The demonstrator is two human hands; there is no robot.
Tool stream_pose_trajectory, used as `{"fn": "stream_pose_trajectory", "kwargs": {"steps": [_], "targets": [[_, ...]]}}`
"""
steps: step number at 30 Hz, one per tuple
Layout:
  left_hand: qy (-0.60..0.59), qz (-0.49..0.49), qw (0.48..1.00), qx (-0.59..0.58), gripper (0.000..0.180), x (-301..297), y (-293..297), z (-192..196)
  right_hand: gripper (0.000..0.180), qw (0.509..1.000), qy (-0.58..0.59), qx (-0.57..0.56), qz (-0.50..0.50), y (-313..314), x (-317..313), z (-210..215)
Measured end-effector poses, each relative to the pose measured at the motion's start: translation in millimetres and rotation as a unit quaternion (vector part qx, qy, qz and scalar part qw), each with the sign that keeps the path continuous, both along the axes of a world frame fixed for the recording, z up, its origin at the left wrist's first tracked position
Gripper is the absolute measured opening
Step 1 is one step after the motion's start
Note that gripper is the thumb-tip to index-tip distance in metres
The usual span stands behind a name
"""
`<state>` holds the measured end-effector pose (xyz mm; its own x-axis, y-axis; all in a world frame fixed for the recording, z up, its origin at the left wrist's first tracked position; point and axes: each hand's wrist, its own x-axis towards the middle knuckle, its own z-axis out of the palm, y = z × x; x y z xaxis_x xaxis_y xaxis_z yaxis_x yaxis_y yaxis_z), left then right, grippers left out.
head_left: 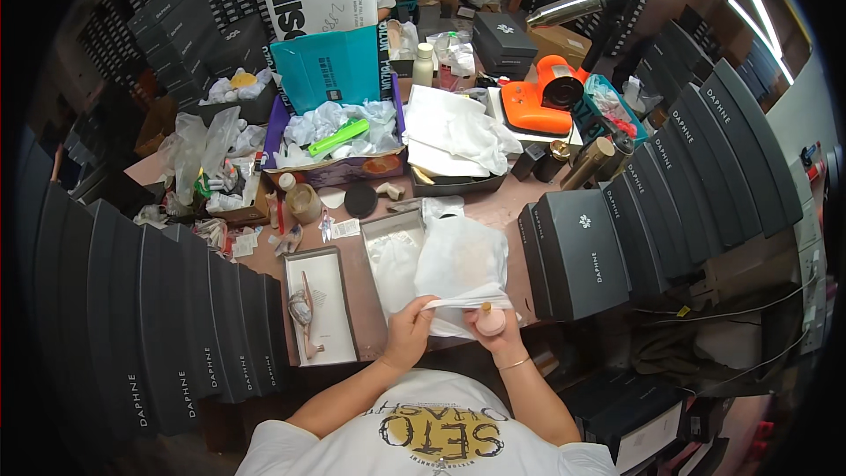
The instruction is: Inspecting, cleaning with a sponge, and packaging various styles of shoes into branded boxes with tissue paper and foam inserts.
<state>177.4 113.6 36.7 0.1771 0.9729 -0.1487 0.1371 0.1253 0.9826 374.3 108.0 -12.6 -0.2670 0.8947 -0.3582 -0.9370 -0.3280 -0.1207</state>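
My left hand (409, 335) pinches the edge of a white cloth bag (463, 256) at its mouth. At the other end of the mouth, my right hand (504, 344) is closed round a pale pink shoe (490, 323); its rounded end and a small gold-coloured tip show. The rest of the shoe is hidden by the bag and fingers. Under the bag lies an open shoebox (368, 251) with white paper inside. To its left, a strappy heeled sandal (302, 313) rests on its side in another shallow box part (346, 339).
Stacks of dark shoeboxes rise at left (159, 326) and right (586, 247). Beyond stand a purple carton (344, 169) with a green tool (338, 137), a black tray (458, 185) of white sheets, small bottles, and an orange blower (533, 106).
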Motion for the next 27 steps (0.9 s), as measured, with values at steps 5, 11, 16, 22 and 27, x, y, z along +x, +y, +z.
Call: {"fn": "stream_pose_trajectory", "kwargs": {"steps": [5, 11, 16, 22, 27], "targets": [[0.063, -0.240, 0.930, 0.271, 0.037, 28.6, -5.5, 7.2, 0.038, 0.982, -0.177, -0.021, -0.060, -17.1, -4.7, -32.3], [0.040, -0.361, 0.865, 0.347, 0.052, 53.1, -21.2, -5.1, 0.037, 0.949, -0.312, -0.033, -0.015, 13.7, 9.0, -39.5], [0.159, -0.411, 0.819, 0.367, 0.057, 51.5, -11.5, -12.3, 0.037, 0.644, -0.762, 0.050, 0.044, 55.7, 36.5, -72.2], [0.180, -0.067, 0.962, 0.196, 0.047, -33.8, -21.2, -27.8, 0.036, 0.319, -0.911, 0.072, 0.250, 61.7, 110.9, -97.2], [0.344, 0.279, 0.896, -0.002, 0.041, -201.2, -43.8, -98.7, 0.034, 0.276, -0.820, 0.259, 0.429, 23.7, 49.9, -8.6]]}}
